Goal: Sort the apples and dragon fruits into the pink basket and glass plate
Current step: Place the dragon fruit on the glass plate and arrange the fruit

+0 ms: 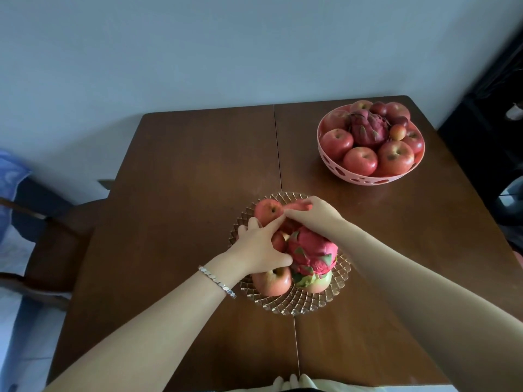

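Observation:
A glass plate stands mid-table and holds several red apples and one pink dragon fruit. My left hand lies spread over the pile, between the far apple and the near apple. Its index finger reaches towards my right hand. My right hand curls over a pinkish apple at the plate's far side. A greenish apple sits under the dragon fruit. The pink basket at the far right holds several apples and a darker dragon fruit.
The brown wooden table has a seam down its middle. A wooden chair stands off its left edge. Dark furniture is close to the right edge. A pale wall is behind.

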Motion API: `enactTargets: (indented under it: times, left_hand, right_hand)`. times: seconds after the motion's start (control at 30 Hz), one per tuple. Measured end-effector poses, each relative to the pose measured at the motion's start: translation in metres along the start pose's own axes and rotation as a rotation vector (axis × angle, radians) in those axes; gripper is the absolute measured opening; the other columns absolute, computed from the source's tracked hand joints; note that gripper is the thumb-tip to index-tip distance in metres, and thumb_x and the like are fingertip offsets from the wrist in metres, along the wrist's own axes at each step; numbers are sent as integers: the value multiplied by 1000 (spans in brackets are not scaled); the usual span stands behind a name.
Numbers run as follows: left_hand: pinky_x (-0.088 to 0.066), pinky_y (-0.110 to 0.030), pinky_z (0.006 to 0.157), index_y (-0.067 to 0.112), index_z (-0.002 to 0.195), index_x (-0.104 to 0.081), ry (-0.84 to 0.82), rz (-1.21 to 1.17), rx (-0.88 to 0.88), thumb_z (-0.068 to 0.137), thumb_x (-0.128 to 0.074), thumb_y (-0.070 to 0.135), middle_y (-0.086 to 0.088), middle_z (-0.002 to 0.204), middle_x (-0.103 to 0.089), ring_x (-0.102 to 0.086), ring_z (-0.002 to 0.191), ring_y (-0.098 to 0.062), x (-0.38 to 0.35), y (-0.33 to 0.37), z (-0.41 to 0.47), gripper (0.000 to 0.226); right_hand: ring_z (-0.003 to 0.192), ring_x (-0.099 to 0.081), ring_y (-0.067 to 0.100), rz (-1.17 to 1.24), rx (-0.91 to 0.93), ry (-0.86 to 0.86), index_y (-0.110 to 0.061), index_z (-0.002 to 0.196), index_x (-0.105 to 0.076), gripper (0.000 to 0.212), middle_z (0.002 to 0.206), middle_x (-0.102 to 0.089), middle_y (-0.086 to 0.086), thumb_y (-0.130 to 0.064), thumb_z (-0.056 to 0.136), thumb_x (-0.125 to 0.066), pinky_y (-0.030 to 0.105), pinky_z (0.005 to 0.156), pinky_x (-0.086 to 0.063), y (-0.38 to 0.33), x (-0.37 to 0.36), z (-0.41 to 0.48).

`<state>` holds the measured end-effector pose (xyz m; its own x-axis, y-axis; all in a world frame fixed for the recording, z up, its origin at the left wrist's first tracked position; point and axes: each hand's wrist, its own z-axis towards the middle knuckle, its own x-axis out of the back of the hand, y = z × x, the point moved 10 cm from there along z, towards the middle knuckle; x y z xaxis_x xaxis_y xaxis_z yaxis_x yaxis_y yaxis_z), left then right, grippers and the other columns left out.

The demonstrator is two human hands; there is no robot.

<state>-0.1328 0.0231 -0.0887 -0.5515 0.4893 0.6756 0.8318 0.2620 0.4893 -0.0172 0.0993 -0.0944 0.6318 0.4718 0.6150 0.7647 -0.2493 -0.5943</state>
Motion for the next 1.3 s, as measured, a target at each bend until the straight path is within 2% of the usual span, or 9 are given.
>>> enactTargets:
  times: [0.23, 0.4, 0.57, 0.67, 0.8, 0.93, 1.03, 1.13, 1.3]
  left_hand:
    - [-34, -31, 96, 32, 143, -21, 237, -170, -27, 71, -67, 28, -5, 126, -32, -26, 120, -23, 7, -4, -6, 86]
    - [-33, -32, 107, 23, 143, -29, 372, -85, -192, 69, -69, 18, -2, 133, -31, -24, 127, -21, 21, 11, -13, 84]
    - [-23, -21, 101, 19, 145, -24, 295, -87, -264, 69, -74, 13, -1, 144, -25, -23, 134, -20, 25, 17, 2, 92]
    - [-25, -27, 105, 15, 146, -21, 202, -6, -231, 70, -74, 18, -2, 148, -22, -22, 136, -26, 18, 16, 12, 93]
    - [-41, -39, 97, 18, 149, -10, 160, 266, -189, 77, -69, 28, -7, 145, -22, -25, 131, -34, 12, 21, 13, 93]
    - [-43, -41, 90, 20, 147, -6, 157, 348, -173, 76, -67, 34, -12, 140, -29, -33, 123, -38, 14, 25, 13, 94]
    - [-43, -40, 87, 14, 135, -22, 141, 346, -165, 75, -67, 35, -12, 132, -37, -37, 118, -37, 15, 27, 14, 78]
    - [-44, -41, 87, 16, 130, -29, 111, 331, -146, 75, -65, 39, -11, 129, -40, -40, 116, -37, 14, 23, 14, 69]
    - [-40, -44, 95, 35, 147, 4, 70, 353, -146, 77, -59, 48, -11, 143, -31, -41, 121, -38, 12, 20, 15, 95]
  right_hand:
    - [67, -56, 21, 189, -50, 59, -10, 74, -61, 50, 68, -57, 2, -58, 84, -51, 28, 62, -44, 11, 2, 16]
    - [71, -56, 22, 126, -11, 70, -12, 81, -61, 45, 67, -56, -1, -56, 83, -55, 28, 55, -39, 8, 4, 20]
    - [65, -53, 20, 92, 11, 36, -15, 66, -56, 44, 63, -53, 0, -55, 85, -54, 27, 51, -38, 6, 7, 20]
    - [80, -55, 21, 100, -13, -1, -12, 93, -65, 46, 83, -60, 3, -55, 86, -51, 27, 64, -41, 7, 7, 19]
    - [102, -57, 25, 86, -23, -33, -8, 128, -51, 54, 123, -59, 11, -46, 90, -49, 27, 78, -41, 5, 2, 12]
    - [89, -57, 22, 45, -6, -19, -11, 122, -53, 56, 115, -62, 7, -50, 83, -54, 28, 70, -44, 8, 3, 5]
    - [102, -58, 28, 53, -83, 0, -10, 135, -42, 74, 124, -57, 13, -57, 79, -53, 31, 73, -46, 22, 2, -3]
    - [108, -56, 27, 55, -64, 36, -11, 136, -41, 71, 126, -56, 12, -54, 81, -56, 33, 81, -46, 25, 0, -13]
    - [91, -52, 16, 269, -50, 186, -17, 126, -50, 59, 106, -56, 1, -38, 74, -68, 30, 77, -45, 28, 13, -25]
